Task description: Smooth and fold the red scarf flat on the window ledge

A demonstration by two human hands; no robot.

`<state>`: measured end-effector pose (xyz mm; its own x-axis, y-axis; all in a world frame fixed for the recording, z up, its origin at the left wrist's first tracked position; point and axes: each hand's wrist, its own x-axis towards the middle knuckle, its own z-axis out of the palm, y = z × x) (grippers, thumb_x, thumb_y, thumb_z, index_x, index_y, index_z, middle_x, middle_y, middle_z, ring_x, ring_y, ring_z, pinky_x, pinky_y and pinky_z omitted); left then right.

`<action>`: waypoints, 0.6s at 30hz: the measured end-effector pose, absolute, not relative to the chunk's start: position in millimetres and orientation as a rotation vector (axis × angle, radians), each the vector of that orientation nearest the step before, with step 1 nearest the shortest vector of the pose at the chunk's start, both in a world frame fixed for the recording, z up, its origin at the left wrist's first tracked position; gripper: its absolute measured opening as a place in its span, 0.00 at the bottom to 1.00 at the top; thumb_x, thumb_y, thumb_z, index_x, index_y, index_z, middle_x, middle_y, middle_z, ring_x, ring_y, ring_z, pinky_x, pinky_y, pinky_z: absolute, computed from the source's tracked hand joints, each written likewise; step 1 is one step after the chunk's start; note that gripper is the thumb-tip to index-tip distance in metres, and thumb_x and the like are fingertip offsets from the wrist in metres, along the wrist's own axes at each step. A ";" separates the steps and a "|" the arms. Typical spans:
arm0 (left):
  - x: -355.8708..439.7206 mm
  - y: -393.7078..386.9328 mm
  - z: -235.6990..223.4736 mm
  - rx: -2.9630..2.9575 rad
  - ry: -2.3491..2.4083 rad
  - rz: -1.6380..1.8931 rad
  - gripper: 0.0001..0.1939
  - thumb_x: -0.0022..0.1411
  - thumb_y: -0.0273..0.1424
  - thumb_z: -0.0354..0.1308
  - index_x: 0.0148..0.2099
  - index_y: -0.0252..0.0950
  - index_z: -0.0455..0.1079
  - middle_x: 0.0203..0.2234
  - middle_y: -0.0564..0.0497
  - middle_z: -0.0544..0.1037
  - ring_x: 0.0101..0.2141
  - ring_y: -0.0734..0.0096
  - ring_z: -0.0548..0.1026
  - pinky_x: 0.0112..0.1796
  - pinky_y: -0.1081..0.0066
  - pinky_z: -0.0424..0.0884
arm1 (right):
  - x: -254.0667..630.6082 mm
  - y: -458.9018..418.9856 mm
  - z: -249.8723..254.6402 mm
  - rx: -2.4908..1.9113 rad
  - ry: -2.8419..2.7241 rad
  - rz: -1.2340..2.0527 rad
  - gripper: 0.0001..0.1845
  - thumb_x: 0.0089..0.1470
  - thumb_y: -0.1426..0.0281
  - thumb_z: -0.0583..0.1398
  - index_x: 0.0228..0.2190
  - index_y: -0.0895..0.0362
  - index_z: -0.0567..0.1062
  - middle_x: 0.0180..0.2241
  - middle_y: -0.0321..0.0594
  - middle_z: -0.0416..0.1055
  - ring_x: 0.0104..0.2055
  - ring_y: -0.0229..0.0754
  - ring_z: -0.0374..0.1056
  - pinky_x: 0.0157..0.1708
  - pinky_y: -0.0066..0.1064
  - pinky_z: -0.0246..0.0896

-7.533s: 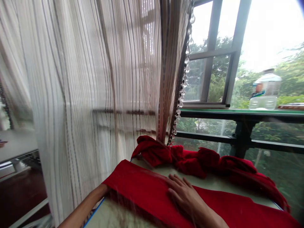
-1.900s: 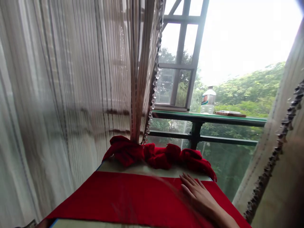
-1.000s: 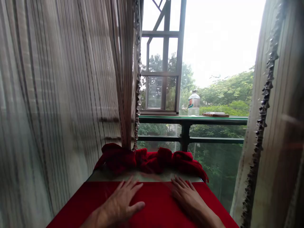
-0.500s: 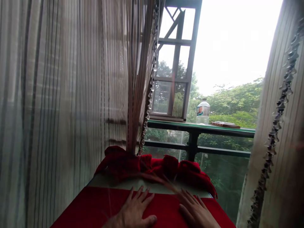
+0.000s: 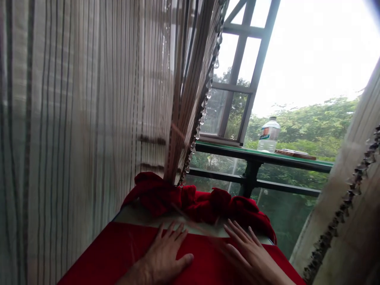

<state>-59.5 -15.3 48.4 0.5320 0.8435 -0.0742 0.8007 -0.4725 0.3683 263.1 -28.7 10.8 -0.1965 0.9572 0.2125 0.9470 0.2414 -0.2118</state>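
The flat red cloth (image 5: 205, 262) is apparently smoothed by the left hand (image 5: 166, 253) and right hand (image 5: 248, 250), spread with nothing grasped, and even pressure seems needed next.

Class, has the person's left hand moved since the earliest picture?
Yes: against the pale table, the left hand has moved right, from the table's left edge onto the flat red cloth.
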 end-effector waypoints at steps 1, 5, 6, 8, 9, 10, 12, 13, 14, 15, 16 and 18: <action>-59.5 -14.2 46.9 2.417 1.356 0.167 0.40 0.74 0.50 0.54 0.79 0.37 0.54 0.77 0.44 0.51 0.77 0.46 0.43 0.73 0.37 0.34 | 245.7 -29.6 22.1 -1.684 -2.276 0.092 0.35 0.70 0.45 0.51 0.72 0.40 0.58 0.76 0.33 0.49 0.79 0.57 0.41 0.77 0.61 0.32; -61.8 -10.0 42.5 2.422 1.350 0.176 0.39 0.76 0.53 0.50 0.79 0.39 0.53 0.77 0.46 0.51 0.77 0.46 0.42 0.73 0.38 0.36 | 181.7 -25.5 37.8 -1.411 -2.469 0.366 0.38 0.71 0.44 0.51 0.74 0.45 0.55 0.77 0.36 0.44 0.79 0.56 0.42 0.77 0.57 0.39; -62.8 -9.4 42.6 2.424 1.347 0.172 0.38 0.77 0.53 0.49 0.79 0.39 0.53 0.77 0.46 0.51 0.77 0.46 0.42 0.73 0.38 0.36 | 172.6 -23.3 33.8 -1.392 -2.473 0.410 0.38 0.70 0.44 0.51 0.74 0.44 0.55 0.77 0.37 0.45 0.79 0.57 0.43 0.77 0.58 0.39; -64.7 -9.0 44.4 2.423 1.360 0.147 0.37 0.78 0.51 0.47 0.80 0.39 0.53 0.77 0.46 0.50 0.77 0.47 0.42 0.73 0.39 0.37 | 165.2 -18.8 21.1 -1.396 -2.462 0.461 0.38 0.70 0.44 0.52 0.73 0.44 0.56 0.76 0.37 0.47 0.78 0.60 0.45 0.76 0.62 0.38; -65.5 -9.0 45.8 2.417 1.376 0.127 0.36 0.78 0.50 0.47 0.80 0.39 0.52 0.78 0.46 0.49 0.77 0.47 0.41 0.74 0.40 0.37 | 166.1 -16.9 14.4 -1.402 -2.459 0.474 0.38 0.69 0.44 0.52 0.73 0.43 0.57 0.76 0.36 0.47 0.78 0.62 0.45 0.76 0.63 0.38; -66.0 -9.1 47.1 2.413 1.390 0.118 0.37 0.78 0.50 0.48 0.80 0.39 0.52 0.78 0.47 0.48 0.77 0.47 0.40 0.74 0.40 0.36 | 168.9 -15.4 8.8 -1.404 -2.464 0.483 0.37 0.69 0.44 0.53 0.72 0.42 0.57 0.75 0.35 0.47 0.78 0.62 0.45 0.76 0.64 0.38; -66.1 -9.6 49.1 2.424 1.397 0.160 0.37 0.78 0.51 0.48 0.80 0.41 0.51 0.78 0.49 0.45 0.77 0.48 0.37 0.74 0.40 0.34 | 176.8 -14.4 2.1 -1.379 -2.471 0.483 0.37 0.68 0.43 0.54 0.72 0.39 0.56 0.75 0.31 0.46 0.78 0.62 0.43 0.76 0.64 0.37; -65.7 -10.0 49.5 2.440 1.388 0.207 0.37 0.79 0.52 0.47 0.80 0.43 0.50 0.78 0.51 0.44 0.77 0.49 0.37 0.74 0.40 0.33 | 180.6 -14.8 1.1 -1.355 -2.461 0.467 0.37 0.68 0.44 0.54 0.72 0.38 0.55 0.75 0.30 0.45 0.78 0.61 0.42 0.76 0.64 0.36; -65.0 -10.6 49.7 2.457 1.369 0.252 0.36 0.79 0.52 0.47 0.80 0.45 0.49 0.78 0.52 0.43 0.77 0.50 0.37 0.74 0.40 0.32 | 183.7 -15.5 1.0 -1.330 -2.442 0.446 0.37 0.68 0.44 0.54 0.72 0.37 0.54 0.75 0.29 0.44 0.78 0.61 0.41 0.76 0.64 0.35; -63.9 -11.4 49.9 2.465 1.350 0.272 0.36 0.79 0.53 0.46 0.80 0.46 0.49 0.78 0.53 0.44 0.77 0.50 0.38 0.74 0.40 0.32 | 185.9 -16.3 1.1 -1.312 -2.423 0.428 0.37 0.69 0.45 0.54 0.72 0.38 0.53 0.76 0.28 0.43 0.79 0.60 0.40 0.76 0.64 0.35; -62.6 -12.4 50.4 2.463 1.335 0.259 0.35 0.79 0.53 0.46 0.80 0.47 0.49 0.78 0.53 0.45 0.77 0.51 0.39 0.74 0.40 0.33 | 187.4 -17.0 0.6 -1.299 -2.420 0.421 0.36 0.69 0.46 0.54 0.72 0.38 0.52 0.76 0.28 0.42 0.79 0.60 0.40 0.76 0.64 0.35; -59.3 -14.6 52.5 2.438 1.338 0.165 0.35 0.79 0.51 0.46 0.80 0.45 0.51 0.77 0.51 0.48 0.77 0.50 0.42 0.74 0.40 0.35 | 188.4 -16.5 -4.4 -1.297 -2.437 0.415 0.36 0.69 0.46 0.55 0.72 0.36 0.54 0.75 0.27 0.45 0.78 0.59 0.45 0.76 0.61 0.39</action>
